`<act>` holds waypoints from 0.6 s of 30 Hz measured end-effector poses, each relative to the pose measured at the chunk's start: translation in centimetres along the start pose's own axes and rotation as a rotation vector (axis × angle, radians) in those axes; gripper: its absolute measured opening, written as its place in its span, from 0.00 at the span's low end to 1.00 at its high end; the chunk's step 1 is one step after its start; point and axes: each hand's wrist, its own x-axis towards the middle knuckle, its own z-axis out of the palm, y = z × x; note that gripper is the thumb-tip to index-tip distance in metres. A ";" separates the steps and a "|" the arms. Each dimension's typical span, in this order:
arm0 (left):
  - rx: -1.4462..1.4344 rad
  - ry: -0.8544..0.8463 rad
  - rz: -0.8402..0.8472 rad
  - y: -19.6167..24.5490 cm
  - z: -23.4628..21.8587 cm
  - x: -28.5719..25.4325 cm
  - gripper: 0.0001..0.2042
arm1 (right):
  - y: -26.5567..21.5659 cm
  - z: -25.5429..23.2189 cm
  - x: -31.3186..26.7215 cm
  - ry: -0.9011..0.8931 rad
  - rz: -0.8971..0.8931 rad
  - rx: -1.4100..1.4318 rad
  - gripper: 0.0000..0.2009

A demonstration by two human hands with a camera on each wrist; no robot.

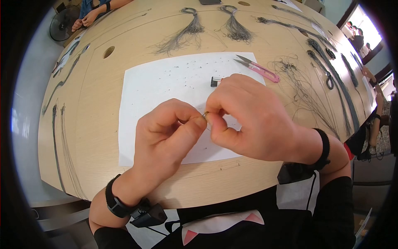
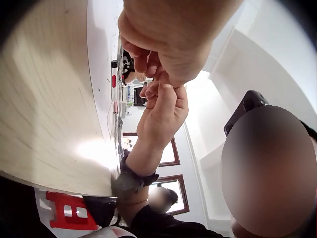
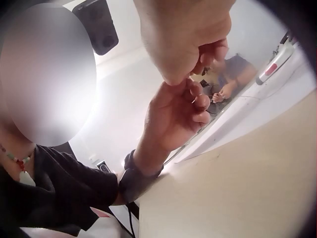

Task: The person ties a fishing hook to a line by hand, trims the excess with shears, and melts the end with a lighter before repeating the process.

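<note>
Both hands meet above a white paper sheet [image 1: 141, 83] scattered with small dark bits. Between thumb and forefinger, the left hand [image 1: 166, 135] pinches a tiny metallic piece [image 1: 205, 115]; its kind cannot be told. The right hand [image 1: 253, 120] pinches at the same piece from the other side, its other fingers curled. A thin strand hangs near the fingertips. In the left wrist view, the left hand [image 2: 171, 37] is above the right hand [image 2: 161, 116]. In the right wrist view, fingers of the right hand [image 3: 185, 37] and left hand [image 3: 173, 116] meet, the piece hidden.
Pink-handled snips [image 1: 265, 73] and a small black item [image 1: 215, 81] lie on the sheet beyond the right hand. Loose wires [image 1: 300, 87] spread at the right, wire bundles [image 1: 192, 27] at the back, more strands [image 1: 56, 141] at the left. Another person's hands [image 1: 89, 18] are across the table [image 1: 95, 124].
</note>
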 end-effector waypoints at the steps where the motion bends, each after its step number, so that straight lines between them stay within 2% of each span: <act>1: -0.080 -0.002 -0.063 0.0 0.0 0.0 0.02 | 0.3 -0.1 0.0 -0.020 0.058 0.079 0.05; 3: -0.125 0.001 -0.050 0.0 0.1 0.0 0.02 | 0.4 -0.3 0.0 -0.041 0.114 0.158 0.05; 5: -0.170 0.005 -0.037 -0.1 0.2 0.0 0.02 | 0.2 -0.6 0.2 -0.065 0.256 0.351 0.04; 10: -0.159 -0.005 -0.104 0.2 0.3 -0.1 0.01 | 0.4 -0.5 0.0 -0.097 0.187 0.312 0.04; 14: -0.092 -0.007 -0.085 -0.3 0.4 0.0 0.01 | 0.4 -0.4 0.0 -0.099 0.151 0.209 0.03; 16: 0.145 0.015 0.028 -0.4 0.3 -0.1 0.02 | 0.5 -0.3 0.0 -0.088 0.148 0.197 0.03; 18: 0.225 -0.003 0.050 0.0 0.2 0.0 0.02 | 0.5 -0.3 -0.1 -0.078 0.144 0.185 0.03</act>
